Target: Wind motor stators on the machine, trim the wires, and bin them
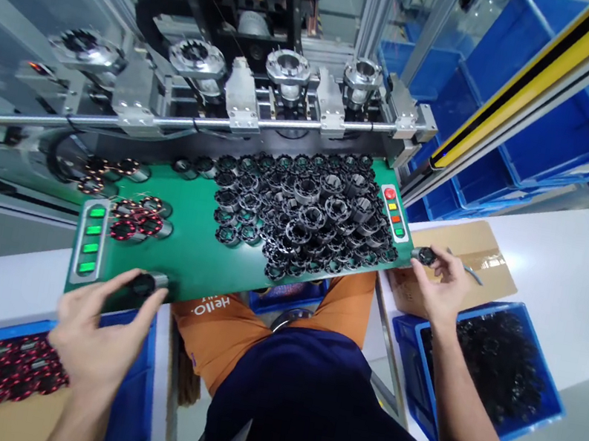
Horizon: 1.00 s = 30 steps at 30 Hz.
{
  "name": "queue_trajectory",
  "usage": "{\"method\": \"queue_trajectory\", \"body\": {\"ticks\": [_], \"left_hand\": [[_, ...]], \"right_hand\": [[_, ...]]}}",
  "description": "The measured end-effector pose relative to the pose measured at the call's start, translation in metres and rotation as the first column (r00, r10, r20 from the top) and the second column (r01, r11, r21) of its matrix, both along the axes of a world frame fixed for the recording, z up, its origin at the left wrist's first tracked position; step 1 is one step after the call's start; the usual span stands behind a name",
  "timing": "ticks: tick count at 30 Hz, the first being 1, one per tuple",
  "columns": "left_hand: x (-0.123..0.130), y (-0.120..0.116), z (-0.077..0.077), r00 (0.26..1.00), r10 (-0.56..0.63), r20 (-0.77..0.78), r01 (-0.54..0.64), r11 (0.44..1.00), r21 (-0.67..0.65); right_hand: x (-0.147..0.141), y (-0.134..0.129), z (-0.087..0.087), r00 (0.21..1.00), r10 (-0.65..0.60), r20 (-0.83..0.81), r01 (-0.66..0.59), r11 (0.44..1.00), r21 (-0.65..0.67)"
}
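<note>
My left hand (99,338) is closed around a motor stator core (143,286), pinched between thumb and fingers at the front left edge of the green work surface (192,256). Off the right end of that surface, my right hand (441,281) grips a small black plastic ring (425,255) by its edge. A dense group of bare stator cores (301,210) with black end caps, some stacked, covers the middle and right of the surface. Several stators wound with copper and red wire (140,217) stand near the left end.
Behind the surface runs a machine with several round metal fixtures (288,67). Button panels sit at the left (92,239) and right (394,213). A blue bin of black parts (558,415) stands right; a blue crate of wound stators (136,405) is lower left. A yellow-black post (531,87) rises at right.
</note>
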State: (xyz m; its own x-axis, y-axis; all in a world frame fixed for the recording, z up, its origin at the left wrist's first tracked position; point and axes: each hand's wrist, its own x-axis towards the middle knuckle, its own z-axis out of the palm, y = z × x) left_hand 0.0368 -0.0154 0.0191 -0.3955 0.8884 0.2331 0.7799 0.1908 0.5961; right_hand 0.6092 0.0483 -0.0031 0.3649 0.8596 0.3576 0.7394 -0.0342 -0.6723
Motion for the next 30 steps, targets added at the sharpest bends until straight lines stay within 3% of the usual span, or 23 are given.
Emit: {"method": "queue_trajectory", "body": {"ticks": [4,6,8,11,13,16,18,19,22,26,30], "left_hand": [[-0.005,0.005,0.017,0.997,-0.075,-0.013,0.075,0.997,-0.027],[-0.008,0.023,0.043,0.992,-0.116,-0.045,0.117,0.993,0.029],[-0.007,0.053,0.080,0.982,-0.175,-0.066,0.182,0.975,0.125],[0.013,0.125,0.141,0.939,-0.325,-0.113,0.342,0.917,0.204],[0.037,0.185,0.173,0.879,-0.450,-0.158,0.477,0.832,0.283],[0.083,0.278,0.199,0.785,-0.572,-0.240,0.616,0.760,0.206],[0.111,0.333,0.199,0.768,-0.607,-0.205,0.630,0.774,0.064],[0.122,0.355,0.196,0.784,-0.590,-0.194,0.609,0.791,0.055],[0.141,0.405,0.178,0.820,-0.558,-0.125,0.562,0.827,-0.003],[0.136,0.435,0.156,0.825,-0.557,-0.097,0.553,0.831,-0.062],[0.126,0.451,0.150,0.804,-0.583,-0.117,0.576,0.813,-0.089]], "right_hand": [[0.006,0.006,0.011,0.997,0.074,-0.016,-0.074,0.997,-0.001],[0.008,0.020,0.034,0.995,0.102,-0.015,-0.101,0.994,0.045],[0.005,0.045,0.071,0.986,0.164,0.003,-0.163,0.978,0.134],[-0.017,0.104,0.138,0.931,0.345,0.115,-0.363,0.902,0.235],[-0.040,0.155,0.176,0.884,0.435,0.175,-0.467,0.849,0.247],[-0.076,0.241,0.205,0.815,0.536,0.221,-0.573,0.802,0.169],[-0.094,0.294,0.209,0.800,0.516,0.305,-0.557,0.829,0.057],[-0.101,0.317,0.207,0.790,0.497,0.360,-0.533,0.846,0.001],[-0.114,0.371,0.199,0.741,0.491,0.458,-0.483,0.864,-0.146],[-0.117,0.410,0.188,0.696,0.539,0.474,-0.485,0.840,-0.242],[-0.113,0.431,0.186,0.638,0.583,0.504,-0.513,0.809,-0.286]]}}
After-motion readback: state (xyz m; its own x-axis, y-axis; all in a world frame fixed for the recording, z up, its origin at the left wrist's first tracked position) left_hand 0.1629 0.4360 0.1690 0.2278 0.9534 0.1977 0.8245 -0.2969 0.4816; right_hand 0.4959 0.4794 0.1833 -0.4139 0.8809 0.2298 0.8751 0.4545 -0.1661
